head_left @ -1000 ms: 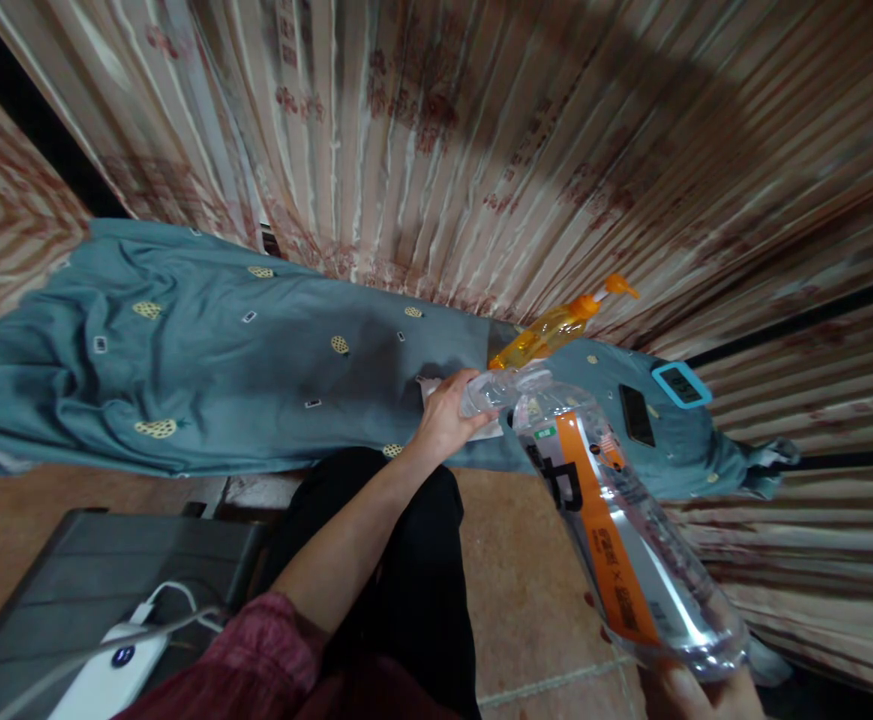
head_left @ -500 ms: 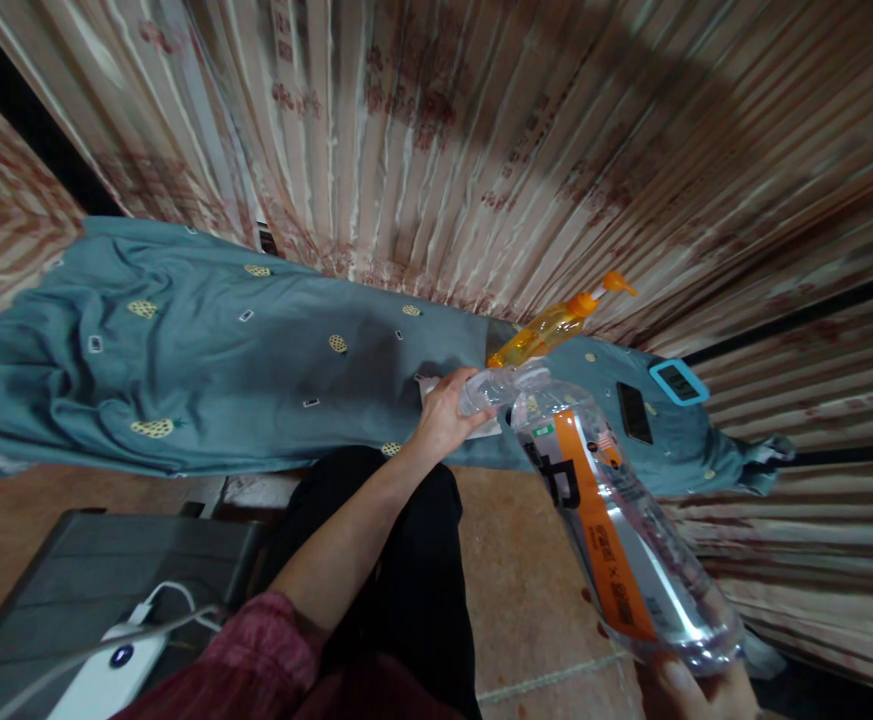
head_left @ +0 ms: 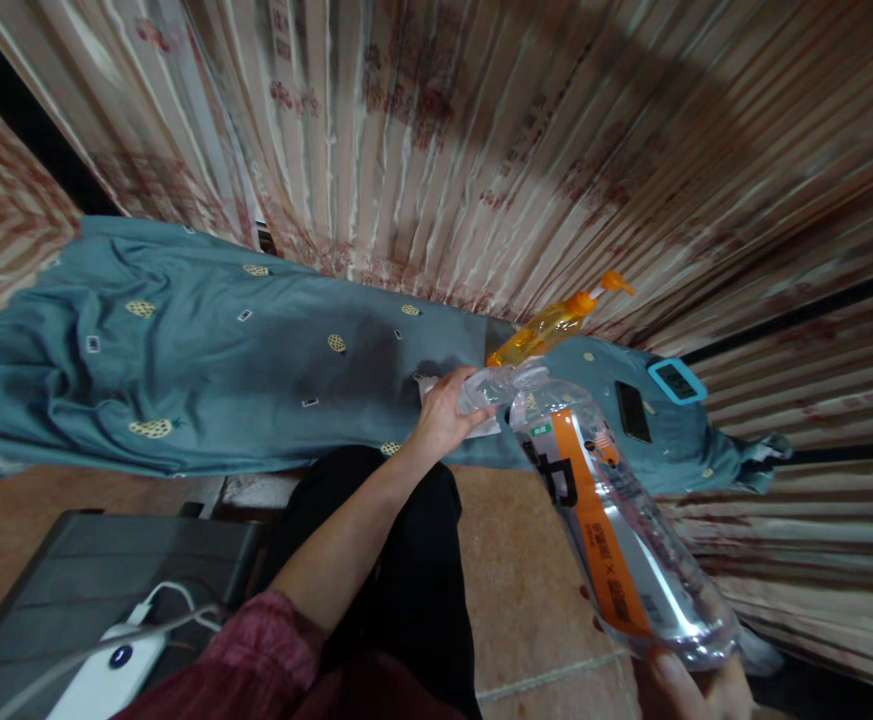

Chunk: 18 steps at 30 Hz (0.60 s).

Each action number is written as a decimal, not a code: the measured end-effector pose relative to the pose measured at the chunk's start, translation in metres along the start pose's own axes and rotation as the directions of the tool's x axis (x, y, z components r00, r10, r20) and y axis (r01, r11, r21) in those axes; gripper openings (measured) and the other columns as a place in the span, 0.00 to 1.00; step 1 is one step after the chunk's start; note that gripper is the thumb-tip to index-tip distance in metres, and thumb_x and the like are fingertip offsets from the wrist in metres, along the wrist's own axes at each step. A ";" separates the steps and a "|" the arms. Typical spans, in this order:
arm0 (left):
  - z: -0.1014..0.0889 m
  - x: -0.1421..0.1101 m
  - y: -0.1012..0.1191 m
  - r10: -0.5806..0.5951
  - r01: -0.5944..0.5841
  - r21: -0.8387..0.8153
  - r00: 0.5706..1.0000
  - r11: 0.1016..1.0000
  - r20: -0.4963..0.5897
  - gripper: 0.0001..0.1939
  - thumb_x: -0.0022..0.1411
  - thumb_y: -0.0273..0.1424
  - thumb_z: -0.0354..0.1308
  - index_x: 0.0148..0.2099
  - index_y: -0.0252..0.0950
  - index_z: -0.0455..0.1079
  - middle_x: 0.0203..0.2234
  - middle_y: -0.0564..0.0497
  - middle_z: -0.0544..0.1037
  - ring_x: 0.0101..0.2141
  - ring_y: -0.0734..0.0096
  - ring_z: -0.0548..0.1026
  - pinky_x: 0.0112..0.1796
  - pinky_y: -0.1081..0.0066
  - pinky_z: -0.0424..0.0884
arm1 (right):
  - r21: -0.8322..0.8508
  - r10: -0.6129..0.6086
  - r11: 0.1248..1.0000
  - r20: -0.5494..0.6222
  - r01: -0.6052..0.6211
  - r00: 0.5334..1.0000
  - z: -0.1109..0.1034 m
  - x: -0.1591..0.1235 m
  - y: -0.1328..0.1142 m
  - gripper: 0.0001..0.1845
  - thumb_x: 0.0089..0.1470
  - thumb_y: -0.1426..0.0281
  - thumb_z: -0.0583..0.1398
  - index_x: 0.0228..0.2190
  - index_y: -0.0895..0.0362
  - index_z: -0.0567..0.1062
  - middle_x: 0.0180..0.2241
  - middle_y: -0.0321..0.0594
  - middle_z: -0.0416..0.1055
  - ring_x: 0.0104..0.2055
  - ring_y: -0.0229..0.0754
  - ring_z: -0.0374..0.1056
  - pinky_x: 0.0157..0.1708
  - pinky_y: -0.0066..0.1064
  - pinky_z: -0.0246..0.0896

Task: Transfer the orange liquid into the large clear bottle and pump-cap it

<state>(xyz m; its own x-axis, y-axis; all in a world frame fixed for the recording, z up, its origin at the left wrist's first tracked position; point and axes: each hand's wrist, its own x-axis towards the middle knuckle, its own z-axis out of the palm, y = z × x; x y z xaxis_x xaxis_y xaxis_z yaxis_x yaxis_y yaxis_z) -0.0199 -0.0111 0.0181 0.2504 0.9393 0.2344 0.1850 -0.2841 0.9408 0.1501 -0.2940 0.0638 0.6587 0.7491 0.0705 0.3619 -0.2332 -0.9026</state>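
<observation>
My left hand [head_left: 445, 412] is closed around a small clear plastic container [head_left: 482, 390] over the cloth-covered surface. Tilted down toward it is a large clear plastic bottle [head_left: 635, 530] with an orange and grey label. The bottle's mouth meets the small container's opening; I cannot tell whether liquid flows. My right hand [head_left: 695, 688] grips the bottle's base at the lower right, partly cut off by the frame edge. A white paper [head_left: 487, 428] lies under my left hand. Just behind stands an orange pump bottle [head_left: 541, 335] with yellow liquid.
A green pineapple-print cloth [head_left: 256, 350] covers the long narrow surface. On its right part lie a dark phone-like slab [head_left: 634, 411] and a blue-framed digital display [head_left: 677, 381]. Pleated curtains [head_left: 436, 150] hang behind. A white power bank [head_left: 110, 670] with cable rests on a grey box [head_left: 38, 600].
Almost nothing differs. The view has shifted very slightly; both hands, the large bottle and the small container keep their positions.
</observation>
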 end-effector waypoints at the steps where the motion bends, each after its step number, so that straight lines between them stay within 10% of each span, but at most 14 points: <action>1: 0.000 0.000 0.000 0.000 0.000 0.005 1.000 1.000 0.002 0.23 0.51 0.33 0.68 0.50 0.39 0.68 0.44 0.49 0.78 0.44 0.62 0.77 0.49 0.62 0.73 | 0.001 -0.004 1.000 0.002 0.004 1.000 0.000 0.000 0.001 0.45 0.48 0.55 0.63 0.63 0.52 0.56 0.48 0.48 0.72 0.51 0.60 0.69 0.50 0.59 0.61; 18: 0.000 0.001 0.000 -0.009 0.009 0.017 1.000 1.000 0.010 0.25 0.50 0.33 0.68 0.50 0.38 0.68 0.45 0.49 0.78 0.45 0.63 0.77 0.50 0.63 0.72 | 0.050 0.021 0.999 -0.021 -0.020 1.000 0.006 0.003 -0.006 0.45 0.44 0.54 0.64 0.61 0.51 0.59 0.46 0.50 0.73 0.42 0.61 0.73 0.39 0.57 0.68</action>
<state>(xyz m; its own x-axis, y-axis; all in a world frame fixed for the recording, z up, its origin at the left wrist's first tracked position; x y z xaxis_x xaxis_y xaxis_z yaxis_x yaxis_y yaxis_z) -0.0201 -0.0104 0.0179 0.2585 0.9398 0.2236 0.2033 -0.2792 0.9385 0.1461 -0.2863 0.0673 0.6797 0.7310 0.0600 0.3152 -0.2172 -0.9238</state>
